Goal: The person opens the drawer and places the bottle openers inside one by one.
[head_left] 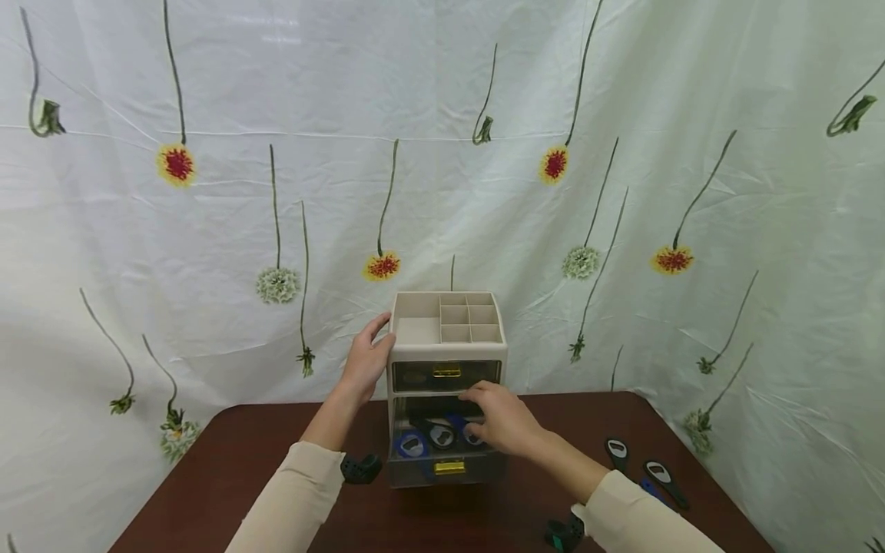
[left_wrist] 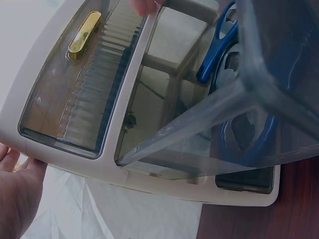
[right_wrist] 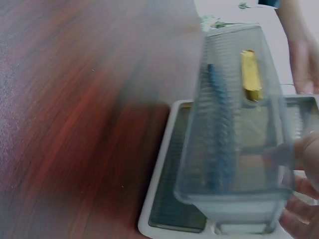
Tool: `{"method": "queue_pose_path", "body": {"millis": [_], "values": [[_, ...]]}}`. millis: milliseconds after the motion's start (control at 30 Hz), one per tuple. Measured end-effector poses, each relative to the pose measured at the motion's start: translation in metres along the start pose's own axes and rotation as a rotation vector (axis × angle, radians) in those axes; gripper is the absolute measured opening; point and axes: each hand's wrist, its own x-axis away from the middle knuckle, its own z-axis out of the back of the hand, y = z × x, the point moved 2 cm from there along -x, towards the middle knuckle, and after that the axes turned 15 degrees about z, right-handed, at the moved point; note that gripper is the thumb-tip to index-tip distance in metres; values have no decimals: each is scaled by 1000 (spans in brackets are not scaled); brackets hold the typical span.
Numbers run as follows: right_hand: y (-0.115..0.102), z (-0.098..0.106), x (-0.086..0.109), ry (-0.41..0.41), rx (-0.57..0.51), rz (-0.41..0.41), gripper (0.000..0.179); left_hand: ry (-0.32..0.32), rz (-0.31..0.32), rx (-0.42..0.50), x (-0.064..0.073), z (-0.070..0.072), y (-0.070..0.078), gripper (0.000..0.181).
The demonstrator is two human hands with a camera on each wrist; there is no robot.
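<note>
A cream desk organizer (head_left: 449,351) stands on the table with a see-through drawer (head_left: 408,468) pulled out. Inside lie blue and black paddle-shaped tools that look like bottle openers (head_left: 412,443), their heads oval and silvery. My left hand (head_left: 366,361) rests against the organizer's left side near the top. Over the right part of the pulled-out drawer is my right hand (head_left: 508,418), thumb and fingers apart, near a blue opener; nothing shows in its grasp. In the right wrist view, the right hand (right_wrist: 305,174) is beside the drawer wall, partly out of frame.
Several more openers (head_left: 660,472), black and blue, lie on the dark red-brown table (head_left: 276,476) at right. Above the pulled-out drawer sits a closed drawer (head_left: 415,376) with a gold handle. Divided compartments (head_left: 456,315) top the organizer. A flower-patterned curtain (head_left: 442,192) hangs behind.
</note>
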Motion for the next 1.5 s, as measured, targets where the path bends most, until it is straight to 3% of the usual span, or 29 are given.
{"method": "queue_pose_path", "body": {"millis": [133,300,667,933,1333,1500], "values": [[5,16,9,72,-77,-22,44,4,2,-8,0,0,1,56],[15,29,28,101,-143,-70,44,9,10,-19,0,1,1,56],[28,44,52,66,-127,-109,44,5,8,-16,0,-1,2,56],[38,52,70,58,-118,-187,45,-7,14,-15,1,-1,3,57],[61,57,122,67,-82,-272,44,9,29,-22,0,0,3,58],[69,54,141,57,-115,-318,44,0,20,-16,1,-1,3,57]]}}
